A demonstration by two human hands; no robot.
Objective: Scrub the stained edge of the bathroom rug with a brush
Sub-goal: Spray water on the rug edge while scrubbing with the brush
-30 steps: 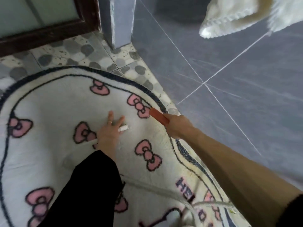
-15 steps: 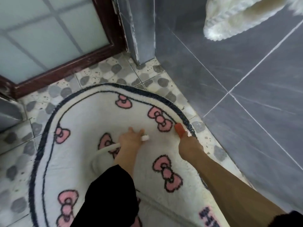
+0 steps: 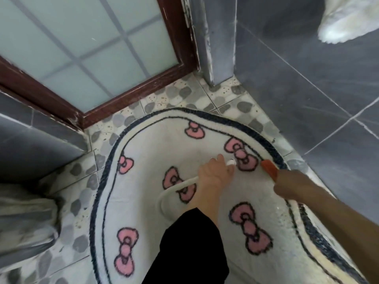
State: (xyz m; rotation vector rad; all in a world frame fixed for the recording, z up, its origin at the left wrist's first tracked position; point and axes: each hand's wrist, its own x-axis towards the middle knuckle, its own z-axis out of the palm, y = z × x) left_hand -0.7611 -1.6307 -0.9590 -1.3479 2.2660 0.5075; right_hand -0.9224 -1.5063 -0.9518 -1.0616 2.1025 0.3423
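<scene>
The right hand (image 3: 291,186) is closed in a fist round the red-orange straight-handled brush (image 3: 269,168). The brush's free end is laid against the dark blue border (image 3: 272,149) on the right edge of the white oval pile rug with pink bows (image 3: 155,144). The bristles are not seen, so contact with the pile cannot be confirmed.

The left hand (image 3: 214,174), reaching out of a black sleeve (image 3: 190,249), is set near the middle of the rug, just left of the brush. A thin white flexible hose (image 3: 176,186) is held under its palm, fingers seemingly loosely curled over it. The hose's tip is shown past the thumb, and its length is looped back across the rug.

Grey pebble-patterned floor tiles (image 3: 164,99) are laid around the rug. A frosted glass door in a dark brown wooden frame (image 3: 86,48) is found beyond the rug's far end. A wall of large grey tiles (image 3: 307,99) is seen to the rug's right, with a white fluffy towel (image 3: 348,23) hung above.
</scene>
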